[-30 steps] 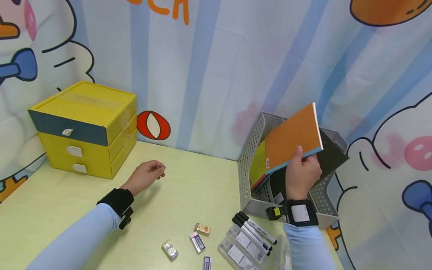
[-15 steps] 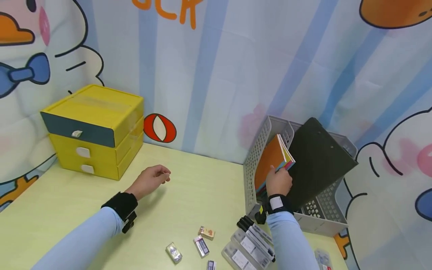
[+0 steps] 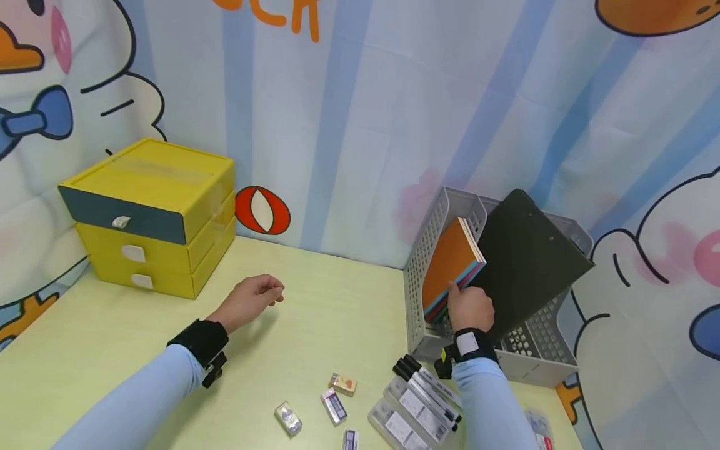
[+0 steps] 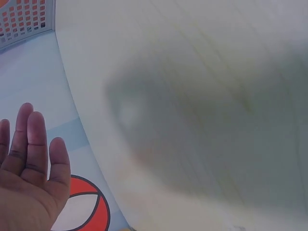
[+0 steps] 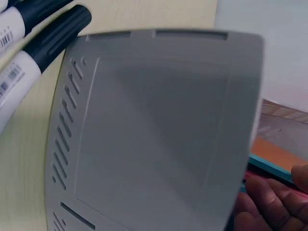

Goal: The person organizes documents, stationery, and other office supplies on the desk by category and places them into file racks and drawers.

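My right hand (image 3: 471, 309) is at the front edge of a small stack of notebooks (image 3: 452, 265) with an orange cover on top. Its thumb lies against their edge, and in the right wrist view the curled fingers (image 5: 264, 202) pinch the teal and red edges. The notebooks lean in the left compartment of a grey plastic file rack (image 3: 416, 300). Beside them, a black clipboard (image 3: 531, 262) slants across the other compartments. My left hand (image 3: 250, 302) hovers over the table with loosely bent fingers and holds nothing; the left wrist view shows its palm (image 4: 29, 202).
A yellow drawer box (image 3: 152, 219) stands at the back left. Before the rack lie black-capped markers (image 3: 430, 394) and flat grey cases (image 3: 405, 415). Several small erasers (image 3: 334, 406) are scattered at the front. A clear packet (image 3: 539, 428) lies at front right; a printed curtain hangs behind.
My right hand has brought the orange notebook leftward and down into the rack's left compartment with the others, then shifted slightly right. The clipboard came into fuller view. The left hand has barely moved.
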`<action>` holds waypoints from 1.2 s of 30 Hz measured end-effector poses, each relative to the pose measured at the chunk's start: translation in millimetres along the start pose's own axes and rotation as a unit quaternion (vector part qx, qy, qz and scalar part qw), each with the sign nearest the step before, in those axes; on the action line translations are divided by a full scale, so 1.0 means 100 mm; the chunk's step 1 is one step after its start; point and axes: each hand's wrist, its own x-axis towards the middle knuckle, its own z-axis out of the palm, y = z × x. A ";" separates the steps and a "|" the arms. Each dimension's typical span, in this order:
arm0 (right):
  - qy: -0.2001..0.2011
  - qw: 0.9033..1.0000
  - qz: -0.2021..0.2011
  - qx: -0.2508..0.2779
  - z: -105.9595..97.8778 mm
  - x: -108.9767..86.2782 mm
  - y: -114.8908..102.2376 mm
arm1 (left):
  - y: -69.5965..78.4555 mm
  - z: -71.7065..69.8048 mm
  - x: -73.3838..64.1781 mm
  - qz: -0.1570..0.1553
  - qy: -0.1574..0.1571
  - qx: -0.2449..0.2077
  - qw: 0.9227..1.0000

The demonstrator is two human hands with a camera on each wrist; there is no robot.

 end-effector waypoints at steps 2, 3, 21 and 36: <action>0.004 1.000 -0.011 0.012 -0.03 -0.01 -0.02 | 0.00 -0.03 0.01 0.004 0.002 0.005 1.000; 0.008 1.000 -0.015 0.018 -0.04 -0.02 -0.03 | 0.00 -0.05 0.02 0.003 0.005 0.008 1.000; -0.051 0.991 -0.120 0.038 -0.20 -0.57 -0.36 | 0.08 -0.52 -0.18 0.008 0.062 0.094 0.994; -0.090 0.981 -0.169 0.002 -0.09 -1.34 -0.21 | -0.15 -0.97 -0.61 -0.070 0.377 0.044 0.922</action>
